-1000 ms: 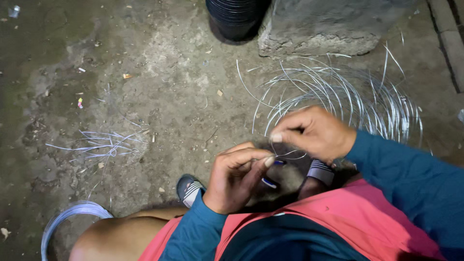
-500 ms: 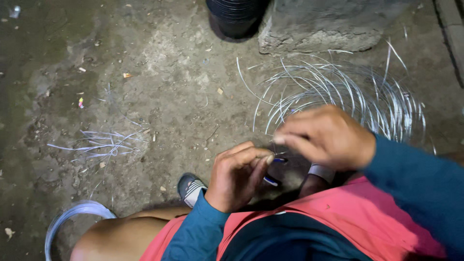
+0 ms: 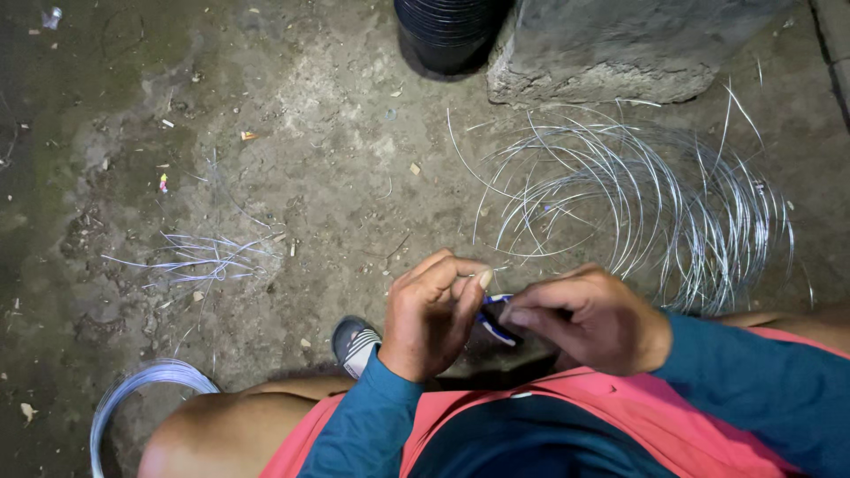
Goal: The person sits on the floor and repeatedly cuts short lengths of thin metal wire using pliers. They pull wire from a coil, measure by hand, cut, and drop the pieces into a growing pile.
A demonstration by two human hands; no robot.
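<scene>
Dirt ground; both hands (image 3: 522, 319) pinch small blue-white tool (image 3: 494, 326), mostly hidden.

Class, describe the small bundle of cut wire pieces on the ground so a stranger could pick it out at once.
Start at the big concrete block at the top, then look down-left across the dirt ground. The small bundle of cut wire pieces lies there, left of the left hand. Unlike the large loose wire coil, its strands are short and nearly straight.
</scene>
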